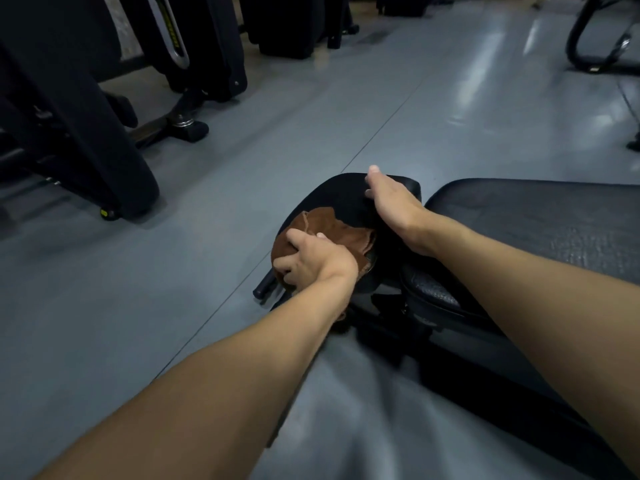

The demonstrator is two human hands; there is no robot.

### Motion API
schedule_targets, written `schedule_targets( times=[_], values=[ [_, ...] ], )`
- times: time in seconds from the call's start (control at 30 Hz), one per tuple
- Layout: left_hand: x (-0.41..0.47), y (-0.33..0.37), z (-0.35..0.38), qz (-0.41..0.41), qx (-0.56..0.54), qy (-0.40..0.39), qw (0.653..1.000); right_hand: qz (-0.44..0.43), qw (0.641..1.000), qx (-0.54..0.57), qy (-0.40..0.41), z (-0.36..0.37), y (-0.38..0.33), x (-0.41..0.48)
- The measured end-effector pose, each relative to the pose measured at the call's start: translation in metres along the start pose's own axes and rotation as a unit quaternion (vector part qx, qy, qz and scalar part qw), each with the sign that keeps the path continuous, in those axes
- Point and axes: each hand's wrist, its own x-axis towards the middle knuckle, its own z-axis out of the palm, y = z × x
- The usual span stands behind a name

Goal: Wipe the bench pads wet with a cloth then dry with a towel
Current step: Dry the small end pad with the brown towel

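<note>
A brown cloth [337,233] lies over the near left edge of the small black seat pad [341,195] of a bench. My left hand [311,261] grips the cloth, fingers curled over the pad's edge. My right hand [391,199] rests flat on the far right part of the same pad, fingers straight. The long black back pad [540,223] stretches off to the right. Below the seat pad a second dark padded piece [436,289] shows. No towel is in view.
Black gym machines [79,133] stand on the grey floor [381,98] at the left and back. A curved black frame [595,46] sits at the top right. The bench's dark frame and a handle stub [265,287] lie under the seat pad.
</note>
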Motion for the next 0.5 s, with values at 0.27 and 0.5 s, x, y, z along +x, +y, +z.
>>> schedule_targets(
  times=[0.27,0.5],
  values=[
    [0.011,0.014,-0.007,0.439,0.335,-0.084,0.829,-0.104,0.980,-0.066,0.154,-0.023,0.019,-0.016],
    [0.027,0.004,-0.023,0.495,0.363,-0.098,0.783,-0.118,0.982,-0.105,0.101,-0.019,0.019,-0.017]
  ],
)
